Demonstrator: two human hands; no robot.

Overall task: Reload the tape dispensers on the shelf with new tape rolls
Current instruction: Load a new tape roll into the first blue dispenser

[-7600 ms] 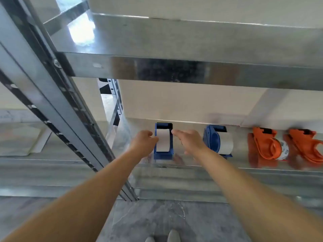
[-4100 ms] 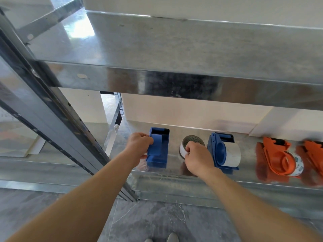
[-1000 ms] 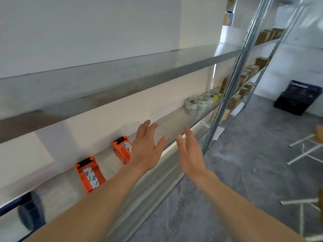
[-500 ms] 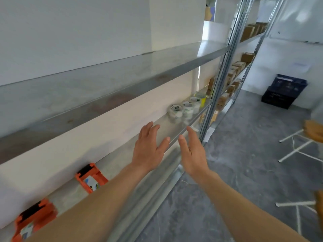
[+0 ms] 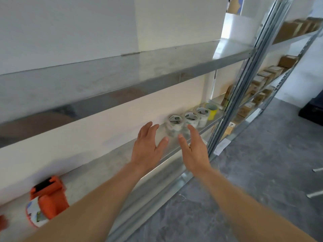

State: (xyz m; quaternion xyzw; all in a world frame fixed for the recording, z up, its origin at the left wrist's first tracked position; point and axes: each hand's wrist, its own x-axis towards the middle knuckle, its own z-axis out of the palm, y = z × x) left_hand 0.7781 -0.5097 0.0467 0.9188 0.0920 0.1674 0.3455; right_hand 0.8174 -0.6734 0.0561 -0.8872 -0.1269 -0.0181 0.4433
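Left hand: the grip is wide, fingers straight and spread, holding nothing. It hovers over the shelf, just short of the tape rolls.
Right hand: the grip is wide as well, palm turned inward and empty. Its fingertips are near the closest roll and, as far as I can see, not touching it.
Tape rolls: three clear ones with green labels stand in a row toward the far end of the shelf, with a yellow roll beyond them.
Orange dispenser: it sits on the same shelf, well behind the hands, and carries a labelled roll. I cannot tell whether that roll is new or old.
Done so far: nothing here confirms a freshly loaded dispenser.
Left to do: I judge this to be the fetching step. A new roll must be picked up, carried back and fitted.
Against four seconds ago: the left hand gripped a blue dispenser and the right was on a loose roll beside it. Now both are empty and the blue ones are out of sight.
Against half a second ago: the rolls lie closer to the fingertips, and only one orange dispenser shows in full.
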